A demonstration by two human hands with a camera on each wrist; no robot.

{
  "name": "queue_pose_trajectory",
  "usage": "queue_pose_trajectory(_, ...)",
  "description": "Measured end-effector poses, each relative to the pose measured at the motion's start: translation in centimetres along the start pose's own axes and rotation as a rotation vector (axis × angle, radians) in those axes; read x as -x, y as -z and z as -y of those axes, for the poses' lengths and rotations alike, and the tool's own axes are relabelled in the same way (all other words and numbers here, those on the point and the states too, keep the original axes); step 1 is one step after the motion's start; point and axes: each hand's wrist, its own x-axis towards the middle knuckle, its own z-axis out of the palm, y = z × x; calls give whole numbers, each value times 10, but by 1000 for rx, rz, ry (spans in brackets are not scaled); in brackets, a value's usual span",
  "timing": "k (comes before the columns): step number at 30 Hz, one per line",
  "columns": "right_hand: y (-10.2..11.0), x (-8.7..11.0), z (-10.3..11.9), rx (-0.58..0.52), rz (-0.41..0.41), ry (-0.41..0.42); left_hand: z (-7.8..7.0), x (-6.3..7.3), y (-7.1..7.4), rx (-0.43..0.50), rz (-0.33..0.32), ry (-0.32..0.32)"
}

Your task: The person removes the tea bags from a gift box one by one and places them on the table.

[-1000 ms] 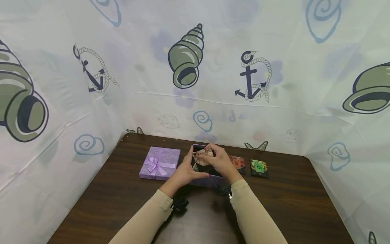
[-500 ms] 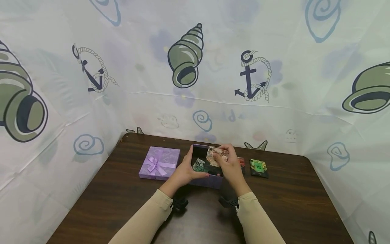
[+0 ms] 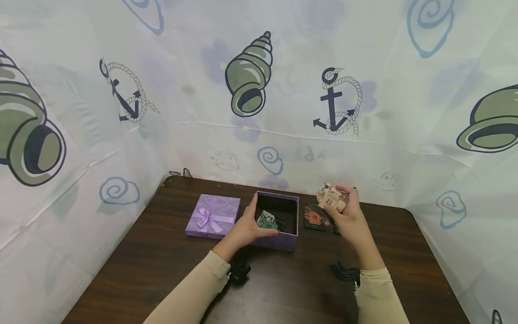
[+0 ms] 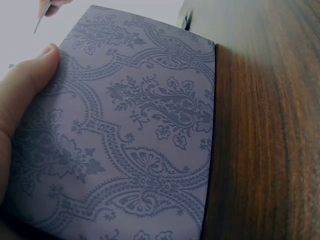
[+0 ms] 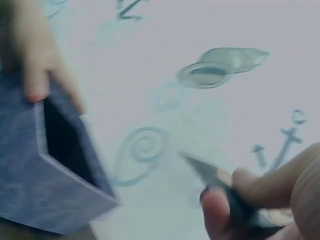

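My left hand (image 3: 246,228) holds the left side of an open purple gift box (image 3: 279,243), thumb at the near rim. Its embossed near wall (image 4: 145,115) fills much of the left wrist view. In the box's dark inside lies a small square packet with a green label (image 3: 267,220). My right hand (image 3: 349,215) pinches a beige floral square packet (image 3: 329,197) in the air, right of the box. Beneath it on the table lies a red-labelled packet (image 3: 313,219). Another packet there is mostly hidden behind the right hand.
Left of the box lies its purple lid (image 3: 214,216) with a ribbon bow. Everything stands on a dark wooden table (image 3: 162,265). A patterned white cloth (image 3: 283,81) hangs behind and at both sides.
My right hand has lifted the beige packet out of the box and carried it right, over the other packets. The left hand has stayed at the box.
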Motion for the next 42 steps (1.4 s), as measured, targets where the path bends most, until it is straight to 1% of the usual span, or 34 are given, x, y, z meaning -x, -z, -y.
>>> queue_pose_trajectory(1, 9, 3, 5, 24, -1, 1, 0, 0, 0, -2, 0, 2)
queue_pose_trajectory(3, 25, 10, 10, 67, -35, 13, -1, -2, -2, -3, 5, 5)
queue_pose_trajectory(7, 50, 25, 14, 165, -145, 6, -1, -2, -3, -3, 24, 4)
queue_pose_trajectory(9, 59, 31, 14, 231, -191, -2, -1, -2, -4, -3, 29, 5)
queue_pose_trajectory(14, 79, 32, 5, 369, -304, -50, 0, -1, -2, -2, -6, 9)
queue_pose_trajectory(18, 93, 29, -9, 408, -380, -116, 1, 0, -2, -10, -5, 11)
queue_pose_trajectory(22, 106, 26, -22, 414, -415, -152, 2, -1, -2, -19, -5, 5)
queue_pose_trajectory(25, 115, 24, -28, 394, -435, -178, 0, -3, -2, -18, -17, 0)
queue_pose_trajectory(28, 124, 23, -34, 404, -452, -209, -2, -3, -1, -18, -16, 2)
queue_pose_trajectory(32, 134, 23, -46, 449, -471, -243, -4, -5, -2, -23, -6, 9)
queue_pose_trajectory(35, 139, 22, -54, 473, -489, -253, -4, -7, -2, -21, -9, 2)
queue_pose_trajectory(39, 145, 19, -73, 445, -485, -270, -4, -8, -2, -16, -15, -2)
queue_pose_trajectory(42, 147, 19, -91, 426, -467, -318, -5, -6, -2, -16, -9, 6)
